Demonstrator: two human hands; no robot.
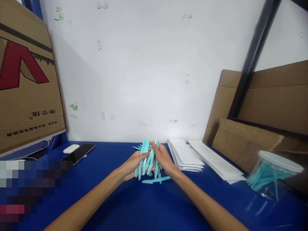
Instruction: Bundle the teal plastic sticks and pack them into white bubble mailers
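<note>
Slim turquoise eyebrow razors [144, 155], wider at one end, stand in a fanned bundle in my left hand [132, 163], thumb across them. Close beside it, my right hand [164, 158] is closed with its thumb and fingers on another eyebrow razor [156, 163] at the right of the bundle. Below the hands, a loose razor [154, 181] lies crosswise on the blue table [134, 205]. More razors lie beneath and behind the hands, partly hidden by them.
White packets [185, 154] lie in a stack right of my hands, with longer white sheets [214, 160] beyond. A lidded clear jar [270, 176] holds more turquoise razors. At left are a phone [80, 153], a white case [71, 149] and a large cardboard box [31, 96].
</note>
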